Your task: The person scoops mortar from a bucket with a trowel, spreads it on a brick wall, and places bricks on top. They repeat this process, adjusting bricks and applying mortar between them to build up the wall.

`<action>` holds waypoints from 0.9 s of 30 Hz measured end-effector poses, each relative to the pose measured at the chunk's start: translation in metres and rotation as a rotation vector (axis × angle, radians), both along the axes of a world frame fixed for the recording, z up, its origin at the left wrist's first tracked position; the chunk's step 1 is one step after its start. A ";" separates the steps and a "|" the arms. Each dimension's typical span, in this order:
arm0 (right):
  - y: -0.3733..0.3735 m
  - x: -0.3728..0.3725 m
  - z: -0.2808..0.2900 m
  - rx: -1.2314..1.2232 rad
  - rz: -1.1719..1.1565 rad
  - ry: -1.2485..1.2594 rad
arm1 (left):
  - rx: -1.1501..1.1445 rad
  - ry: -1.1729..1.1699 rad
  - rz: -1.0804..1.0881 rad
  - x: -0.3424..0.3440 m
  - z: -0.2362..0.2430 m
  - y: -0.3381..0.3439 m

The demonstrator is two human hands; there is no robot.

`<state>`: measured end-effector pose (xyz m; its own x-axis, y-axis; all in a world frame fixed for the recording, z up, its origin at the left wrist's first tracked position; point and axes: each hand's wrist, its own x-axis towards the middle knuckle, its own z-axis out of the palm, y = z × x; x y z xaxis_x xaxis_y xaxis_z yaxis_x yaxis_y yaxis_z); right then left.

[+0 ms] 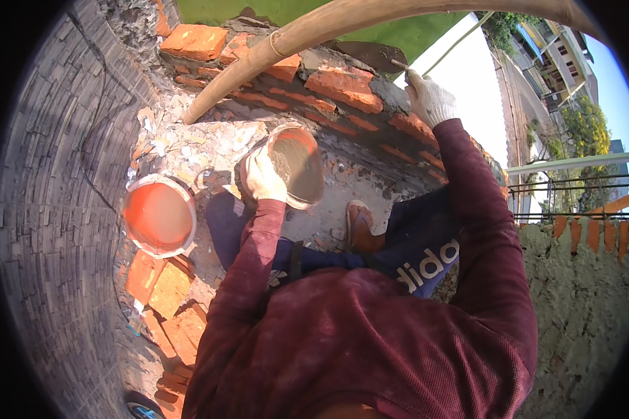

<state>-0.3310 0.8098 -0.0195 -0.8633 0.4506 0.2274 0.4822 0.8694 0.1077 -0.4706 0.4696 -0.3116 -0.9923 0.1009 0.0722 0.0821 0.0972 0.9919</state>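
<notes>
My left hand [265, 180], in a white work glove, is closed on the near-left rim of a bucket [291, 132]. Grey wet mortar [305, 171] fills part of it, and it tilts a little. My right hand [432, 100], gloved too, reaches far forward and grips a trowel [370, 56] by its handle. The trowel's dark blade lies over the top of a low brick wall [344, 88], close to the mortar on it; whether they touch I cannot tell. Orange bricks and grey joints make up this wall.
A bent wooden pole [286, 43] slants across the wall. Left of me stands an orange bucket [159, 216] of cloudy liquid, with loose bricks [168, 286] nearer. A grey patterned wall [56, 209] rises at far left; rubble covers the ground around my sandalled foot [362, 227].
</notes>
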 end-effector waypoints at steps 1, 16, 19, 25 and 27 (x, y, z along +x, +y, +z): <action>-0.006 0.004 -0.002 0.002 0.005 0.030 | 0.119 -0.072 -0.021 -0.003 -0.005 -0.006; 0.002 0.013 0.006 0.093 -0.089 -0.093 | -0.085 0.131 -0.106 0.011 0.026 0.017; -0.029 0.045 0.038 0.066 -0.034 0.035 | -0.221 0.164 -0.094 -0.006 0.032 0.003; -0.096 0.062 0.014 -0.091 0.294 -0.461 | -0.328 0.215 -0.074 -0.047 0.015 -0.012; -0.107 0.040 -0.039 -0.052 0.348 -0.561 | -0.656 0.399 -0.221 -0.059 -0.006 -0.014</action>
